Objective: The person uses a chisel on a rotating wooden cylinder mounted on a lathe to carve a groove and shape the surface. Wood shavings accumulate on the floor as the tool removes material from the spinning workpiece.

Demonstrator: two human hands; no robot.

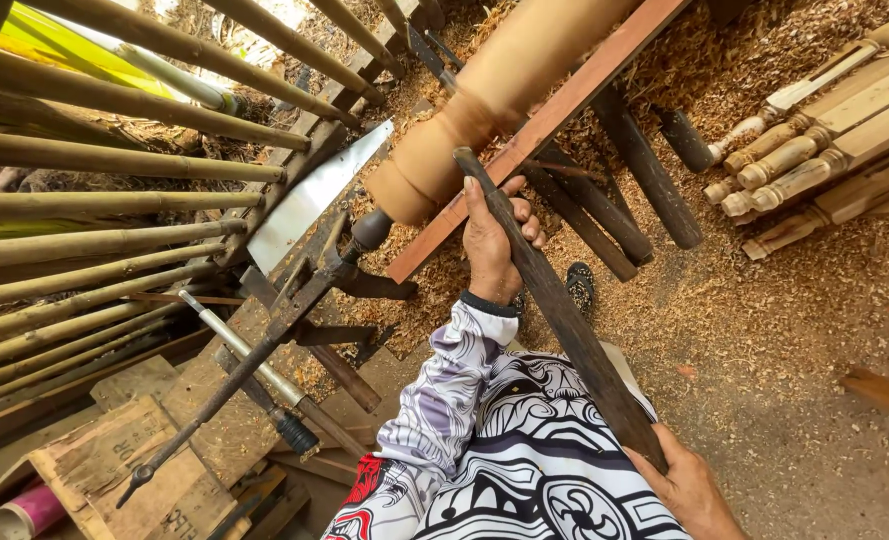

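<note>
We hold a long dark turning tool (554, 300) in both hands, its long axis running from lower right up to upper left, its tip resting against a pale turned wooden spindle (484, 100) just above a reddish wooden rail (544, 130). Our left hand (492, 245) has its fingers wrapped around the tool's upper part, near the rail; our right hand (686, 490) has its fingers closed on the butt end at the lower edge of the view. The spindle slants from the top centre down to the left, ending in a rounded collar. The floor (764, 330) is thick with sawdust and shavings. Finished turned legs (824, 150) lie stacked at the upper right, well apart from us. Bamboo poles (94, 210) fill the left side, with a metal rod (234, 390) lying across boards below.
</note>
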